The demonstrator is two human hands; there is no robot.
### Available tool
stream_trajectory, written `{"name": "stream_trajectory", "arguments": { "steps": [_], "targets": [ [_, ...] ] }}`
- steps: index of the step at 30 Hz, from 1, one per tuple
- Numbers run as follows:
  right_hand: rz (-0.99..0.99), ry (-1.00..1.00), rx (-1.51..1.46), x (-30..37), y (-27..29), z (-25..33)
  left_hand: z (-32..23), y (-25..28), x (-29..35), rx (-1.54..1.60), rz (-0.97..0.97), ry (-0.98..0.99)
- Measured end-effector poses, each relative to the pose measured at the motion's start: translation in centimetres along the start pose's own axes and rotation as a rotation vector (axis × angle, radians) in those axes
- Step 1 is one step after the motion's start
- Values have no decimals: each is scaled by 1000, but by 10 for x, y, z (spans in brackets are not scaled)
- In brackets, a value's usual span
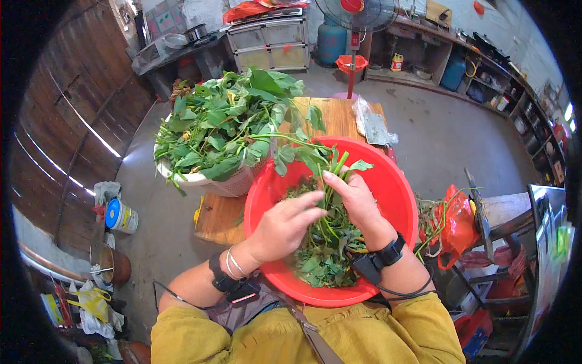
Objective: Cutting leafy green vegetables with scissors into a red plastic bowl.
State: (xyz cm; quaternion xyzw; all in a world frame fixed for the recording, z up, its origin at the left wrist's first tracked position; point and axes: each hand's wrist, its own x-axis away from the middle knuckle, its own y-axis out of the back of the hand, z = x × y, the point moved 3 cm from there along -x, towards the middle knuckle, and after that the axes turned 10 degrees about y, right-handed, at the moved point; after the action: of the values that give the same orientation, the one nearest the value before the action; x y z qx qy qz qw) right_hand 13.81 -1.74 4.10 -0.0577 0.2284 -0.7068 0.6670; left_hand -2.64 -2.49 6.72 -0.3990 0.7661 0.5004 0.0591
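Note:
A bunch of leafy green stems (339, 162) is pinched in my right hand (357, 197), between thumb and fingers. The stems cross the red basin (394, 182) in front of me. My left hand (290, 223) is beside the stems over the basin, its fingers loosely bent and slightly apart, its thumb hidden. Picked leaves (321, 267) lie piled in the basin below both hands. Beyond it to the left, a white plastic basket (233, 183) is heaped with leafy greens (224, 124). One long stem reaches from that heap toward my right hand.
A low wooden table (221, 218) lies under the basket and basin, with a grey flat object (376, 128) in plastic at its far end. A red plastic bag (458, 227) is at right. A lidded bucket (121, 216) stands left; a standing fan (354, 39) is farther back.

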Motion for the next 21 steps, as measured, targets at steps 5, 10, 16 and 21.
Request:
{"name": "stream_trajectory", "arguments": {
  "steps": [5, 10, 16, 21],
  "targets": [
    [98, 40, 81, 4, -10, 4, -4, 25, -19, -102, -261, 31],
    [138, 108, 197, 4, -10, 2, -2, 21, -20, 24, -204, 214],
    [16, 65, 234, 5, -6, -10, 11, -3, -16, 30, -80, 341],
    [-32, -22, 294, 9, -9, 1, 20, -6, -10, 154, -31, 512]
  ]
}}
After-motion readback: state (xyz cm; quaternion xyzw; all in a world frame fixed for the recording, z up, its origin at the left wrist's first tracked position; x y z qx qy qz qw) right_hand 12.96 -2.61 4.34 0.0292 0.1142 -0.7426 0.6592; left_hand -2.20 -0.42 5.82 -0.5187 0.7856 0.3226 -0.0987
